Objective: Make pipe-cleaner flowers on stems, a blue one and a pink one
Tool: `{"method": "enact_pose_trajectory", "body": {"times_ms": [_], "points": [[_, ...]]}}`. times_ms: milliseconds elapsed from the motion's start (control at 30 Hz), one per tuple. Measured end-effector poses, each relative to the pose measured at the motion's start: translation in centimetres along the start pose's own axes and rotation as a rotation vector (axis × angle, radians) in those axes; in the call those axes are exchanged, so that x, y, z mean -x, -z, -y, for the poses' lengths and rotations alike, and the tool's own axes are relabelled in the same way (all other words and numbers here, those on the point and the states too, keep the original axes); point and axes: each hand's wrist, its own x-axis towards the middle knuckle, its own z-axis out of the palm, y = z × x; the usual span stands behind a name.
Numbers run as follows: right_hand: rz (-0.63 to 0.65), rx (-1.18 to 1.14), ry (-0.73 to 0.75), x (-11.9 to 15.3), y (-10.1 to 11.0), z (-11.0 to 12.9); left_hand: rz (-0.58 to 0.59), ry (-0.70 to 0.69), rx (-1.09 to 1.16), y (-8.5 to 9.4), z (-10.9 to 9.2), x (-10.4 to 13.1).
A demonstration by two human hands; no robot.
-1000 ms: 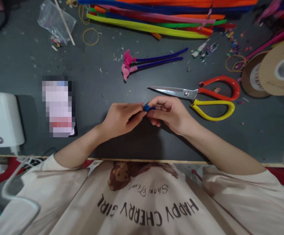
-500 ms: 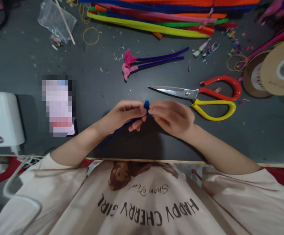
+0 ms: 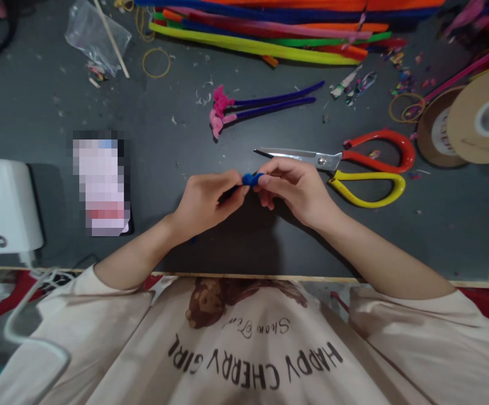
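Observation:
A blue pipe cleaner (image 3: 251, 179), bunched or bent at its end, is held between my two hands over the table. My left hand (image 3: 206, 199) pinches it from the left, with thumb and forefinger closed. From the right, my right hand (image 3: 297, 188) grips the same bent end between thumb and fingers. Most of the blue stem is hidden behind my left hand. Just beyond my hands lie scissors (image 3: 333, 162) with one red and one yellow handle, blades apart slightly or closed, I cannot tell. Farther back rest two purple stems (image 3: 276, 101) with pink twisted tops.
A bundle of coloured pipe cleaners (image 3: 261, 39) lies along the back. Ribbon spools (image 3: 463, 121) sit at the right. At the left are a phone (image 3: 101, 183), a white power bank (image 3: 6, 205) with a cable, and a plastic bag (image 3: 96, 36) with a stick.
My right hand has turned, its fingers now curled over the blue end. My left hand has rolled over, hiding the long blue stem that showed below it.

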Motion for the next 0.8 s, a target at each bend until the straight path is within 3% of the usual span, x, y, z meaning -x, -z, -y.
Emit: {"method": "enact_pose_trajectory", "body": {"times_ms": [133, 233, 333, 467, 533, 600, 800], "points": [[-0.004, 0.144, 0.076, 0.1, -0.1, 0.2, 0.010, -0.134, -0.110, -0.2, -0.1, 0.1], [0.002, 0.256, 0.180, 0.4, -0.2, 0.2, 0.028, -0.133, -0.084, 0.0, -0.3, 0.0], [-0.035, 0.401, 0.364, 0.7, -0.2, 0.1, 0.099, 0.059, 0.105, 0.4, -0.8, -0.3], [-0.105, 0.681, 0.684, 1.1, -0.1, -0.2, 0.250, 0.457, 0.474, 0.9, -1.3, -0.8], [-0.121, 0.744, 0.795, 1.2, 0.0, -0.3, 0.272, 0.549, 0.581, 1.0, -1.4, -0.9], [-0.111, 0.731, 0.787, 1.2, 0.0, -0.3, 0.283, 0.551, 0.605, 1.1, -1.3, -1.0], [-0.016, 0.460, 0.405, 0.7, -0.1, 0.0, 0.295, 0.503, 0.608, 0.8, -1.1, -0.9]]}}
